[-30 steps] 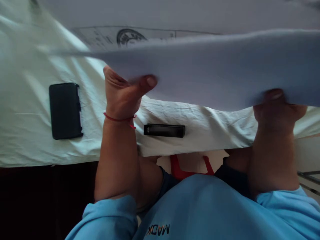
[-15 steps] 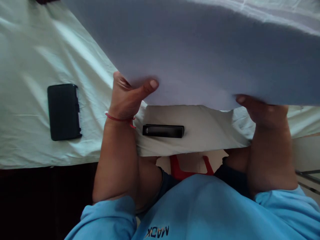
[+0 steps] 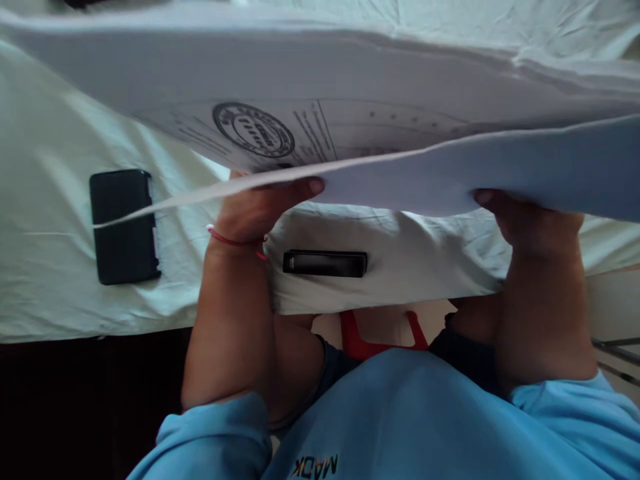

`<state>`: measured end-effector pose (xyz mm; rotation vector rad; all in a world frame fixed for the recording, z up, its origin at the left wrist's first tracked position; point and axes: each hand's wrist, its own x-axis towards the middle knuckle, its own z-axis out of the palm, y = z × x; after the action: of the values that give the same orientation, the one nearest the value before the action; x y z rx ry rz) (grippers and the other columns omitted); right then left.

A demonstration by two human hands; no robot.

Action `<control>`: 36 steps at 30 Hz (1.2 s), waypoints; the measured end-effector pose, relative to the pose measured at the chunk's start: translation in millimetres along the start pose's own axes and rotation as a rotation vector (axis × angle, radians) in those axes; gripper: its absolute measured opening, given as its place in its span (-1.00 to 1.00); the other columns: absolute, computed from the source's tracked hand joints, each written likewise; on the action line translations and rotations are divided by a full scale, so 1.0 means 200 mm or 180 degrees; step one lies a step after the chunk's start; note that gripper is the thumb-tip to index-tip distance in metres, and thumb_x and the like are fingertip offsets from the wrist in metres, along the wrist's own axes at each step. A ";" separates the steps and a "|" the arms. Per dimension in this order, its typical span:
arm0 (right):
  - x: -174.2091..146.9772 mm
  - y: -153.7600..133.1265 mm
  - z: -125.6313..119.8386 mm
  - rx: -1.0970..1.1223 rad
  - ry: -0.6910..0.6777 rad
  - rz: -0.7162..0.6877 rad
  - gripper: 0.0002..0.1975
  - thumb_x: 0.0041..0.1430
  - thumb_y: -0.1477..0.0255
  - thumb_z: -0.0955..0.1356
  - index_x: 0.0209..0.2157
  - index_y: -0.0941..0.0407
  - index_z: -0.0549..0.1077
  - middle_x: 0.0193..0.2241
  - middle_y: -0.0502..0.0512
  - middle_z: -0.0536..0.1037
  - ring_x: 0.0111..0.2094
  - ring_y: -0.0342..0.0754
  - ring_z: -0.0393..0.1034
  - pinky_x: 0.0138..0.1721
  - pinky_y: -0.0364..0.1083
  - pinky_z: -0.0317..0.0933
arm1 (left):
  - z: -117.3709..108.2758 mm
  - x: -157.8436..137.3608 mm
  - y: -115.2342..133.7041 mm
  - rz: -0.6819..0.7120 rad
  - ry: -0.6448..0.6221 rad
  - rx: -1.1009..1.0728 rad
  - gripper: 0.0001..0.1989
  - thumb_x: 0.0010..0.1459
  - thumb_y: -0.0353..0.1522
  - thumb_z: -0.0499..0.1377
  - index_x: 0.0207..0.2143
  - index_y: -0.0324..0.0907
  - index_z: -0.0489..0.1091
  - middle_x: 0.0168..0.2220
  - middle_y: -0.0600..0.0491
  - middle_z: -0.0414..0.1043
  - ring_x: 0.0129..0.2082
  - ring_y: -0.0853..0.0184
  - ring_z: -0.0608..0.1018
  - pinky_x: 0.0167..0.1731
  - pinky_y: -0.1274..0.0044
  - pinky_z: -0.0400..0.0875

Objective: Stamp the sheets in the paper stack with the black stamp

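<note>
Large white paper sheets (image 3: 400,173) are held up over the table edge, gripped from both sides. My left hand (image 3: 260,203) is closed on their lower left part, thumb on the near face and fingers hidden behind. At the lower right, my right hand (image 3: 530,217) pinches them the same way. The near sheet bends away from the one behind it, which carries a round printed seal and lines of text. Below the sheets, between my forearms, lies a narrow black object like a stapler (image 3: 325,264).
A pale green cloth (image 3: 45,280) covers the table, creased in places. On it, left of my left hand, lies a flat black rectangular object like a cased phone (image 3: 125,253). A red plastic stool (image 3: 355,337) shows below the table edge, and metal bars (image 3: 617,353) at the far right.
The sheets have parted: the near one has folded down toward me, uncovering a printed face with a round seal. Both hands keep their hold, nearly in place.
</note>
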<state>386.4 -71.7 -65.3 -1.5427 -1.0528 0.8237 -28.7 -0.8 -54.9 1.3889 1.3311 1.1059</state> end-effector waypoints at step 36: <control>0.05 -0.15 0.19 0.0793 0.0555 -0.0221 -0.39 -0.39 0.06 0.82 -0.40 0.04 0.62 -0.26 -0.03 0.76 0.02 0.16 0.76 0.37 0.34 0.59 | 0.07 0.00 0.18 -0.0733 -0.1508 -0.0987 -0.48 0.08 -0.19 0.72 -0.49 -0.19 0.44 -0.53 0.19 0.26 -0.61 0.58 0.28 -0.64 0.66 0.13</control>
<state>349.1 -46.8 -44.5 -1.3335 -0.8385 0.7288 -7.4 -2.4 -22.5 1.1417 0.9048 0.7311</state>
